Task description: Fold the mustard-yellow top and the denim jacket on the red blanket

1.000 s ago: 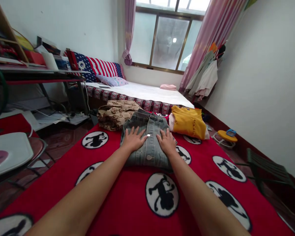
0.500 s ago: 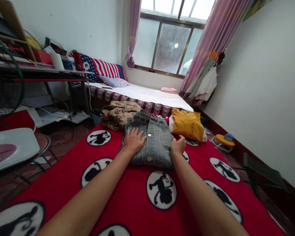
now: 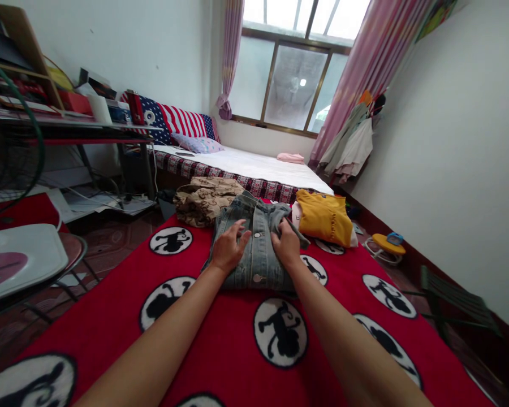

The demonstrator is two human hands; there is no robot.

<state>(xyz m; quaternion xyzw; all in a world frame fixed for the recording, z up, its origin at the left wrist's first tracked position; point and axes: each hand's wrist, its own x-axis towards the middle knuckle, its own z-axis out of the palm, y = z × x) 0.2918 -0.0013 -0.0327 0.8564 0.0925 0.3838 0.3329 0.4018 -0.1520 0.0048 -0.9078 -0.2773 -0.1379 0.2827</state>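
A folded grey-blue denim jacket [image 3: 257,254] lies on the red blanket [image 3: 237,339] printed with black-and-white round figures. My left hand [image 3: 228,249] rests on the jacket's left half, fingers spread and slightly lifted. My right hand [image 3: 285,244] is closed on a fold of the jacket's right side, pulled in toward the button row. Beyond the jacket, a brown patterned garment [image 3: 203,199] sits to the left and a yellow garment [image 3: 324,217] to the right.
A bed [image 3: 254,164] with a flag-pattern pillow stands under the window. A cluttered desk [image 3: 68,124], a fan guard and a white seat [image 3: 21,260] are at the left. A small green folding chair [image 3: 453,294] and a yellow toy [image 3: 385,243] stand by the right wall.
My right hand went from flat on the jacket out to its right edge, then came back over the middle gripping a fold of denim. My left hand stayed on the left half.
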